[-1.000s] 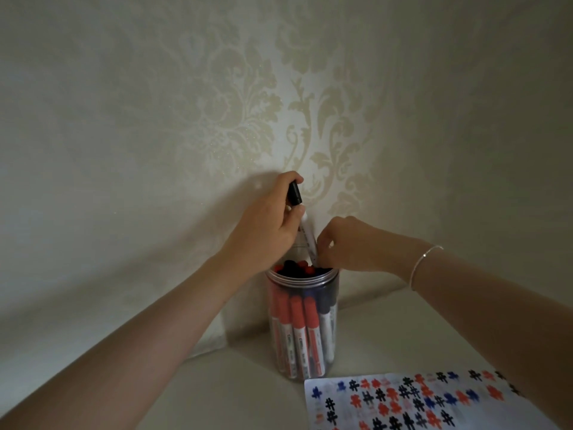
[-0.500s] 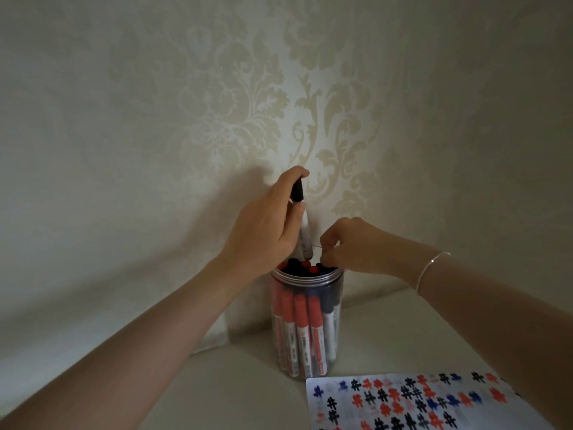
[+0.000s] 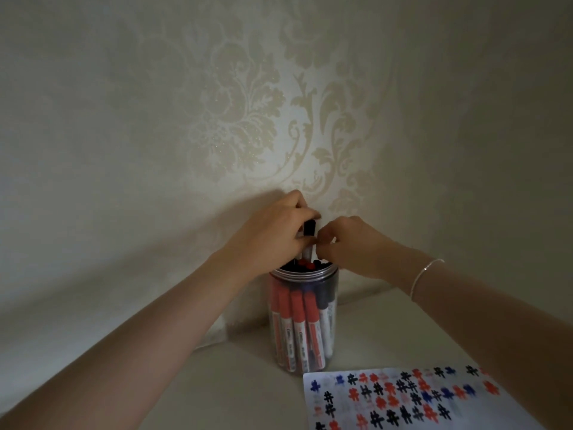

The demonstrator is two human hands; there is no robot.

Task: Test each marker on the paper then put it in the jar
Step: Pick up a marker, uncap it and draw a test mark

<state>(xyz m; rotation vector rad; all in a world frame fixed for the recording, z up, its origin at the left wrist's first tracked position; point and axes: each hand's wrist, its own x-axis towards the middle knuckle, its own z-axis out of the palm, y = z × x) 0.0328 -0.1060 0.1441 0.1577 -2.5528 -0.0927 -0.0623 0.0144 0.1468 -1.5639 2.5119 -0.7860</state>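
Marker (image 3: 92, 233), black-capped and upright, stood half sunk in the jar's (image 3: 305, 321) mouth, the left hand (image 3: 273, 240) gripping it with fingers curled round its cap end. The right hand (image 3: 350, 246) hovered beside it above the rim, fingertips pinched together; on what, I could not tell. Paper (image 3: 403, 398) with coloured marks lay near the jar.

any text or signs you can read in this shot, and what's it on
Paper: rows of hand-drawn "#" marks in black, red and blue; no words.
Markers in the jar: printed labels on the white barrels, too small and blurred to read.
Black-capped marker held by the left hand: no legible print.
Nothing else carries text.
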